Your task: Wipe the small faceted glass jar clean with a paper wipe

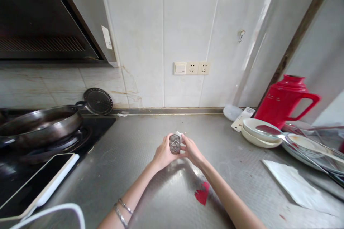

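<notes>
Both hands meet above the middle of the steel counter. My left hand (163, 154) is closed around a small grey, rounded block-like item (175, 144) with a shiny, patterned face; its exact kind is not clear. At its upper right edge shows a small white piece (178, 135), pinched by my right hand (191, 149). The right hand's other fingers reach to the grey item's side. Whether the white piece is joined to the grey item I cannot tell. Below the hands, a torn red scrap (202, 193) lies on the counter (150, 200), near my right forearm.
At left, a pan (43, 128) sits on the black stove (102, 128), with a phone (37, 186) in front. At right are a red thermos (283, 100), stacked bowls (259, 141), a plate with utensils (309, 145) and a white paper sheet (298, 184).
</notes>
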